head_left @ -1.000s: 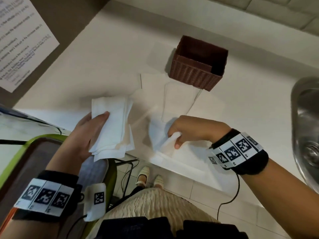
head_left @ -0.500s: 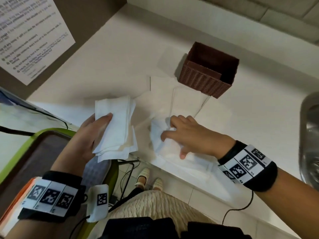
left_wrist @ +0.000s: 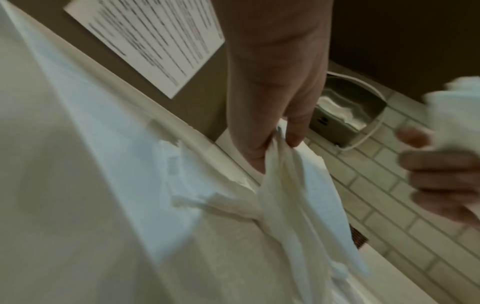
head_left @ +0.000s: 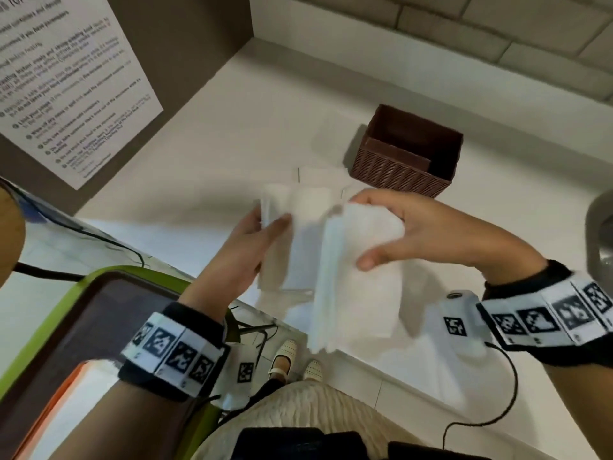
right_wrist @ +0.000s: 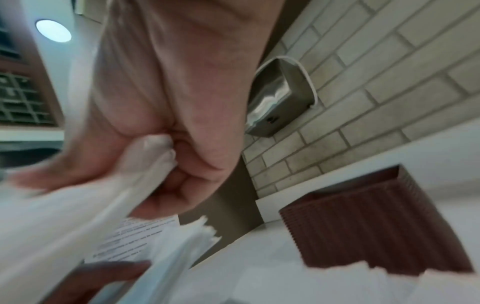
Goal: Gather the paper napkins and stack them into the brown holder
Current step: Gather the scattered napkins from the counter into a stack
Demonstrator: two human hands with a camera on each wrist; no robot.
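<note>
The left hand (head_left: 247, 250) grips 1 napkin stack (head_left: 295, 240) and the right hand (head_left: 428, 234) pinches another bundle (head_left: 358, 280) above the desk's (head_left: 205, 174) near edge, likely to merge them; the brown holder (head_left: 406, 151) waits empty toward the far edge.

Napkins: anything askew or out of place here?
Yes. The left hand grips a ragged stack with uneven edges, and the right hand holds a separate bunch tilted against it. A few loose napkins lie flat beside the brown holder, which looks empty.
</note>
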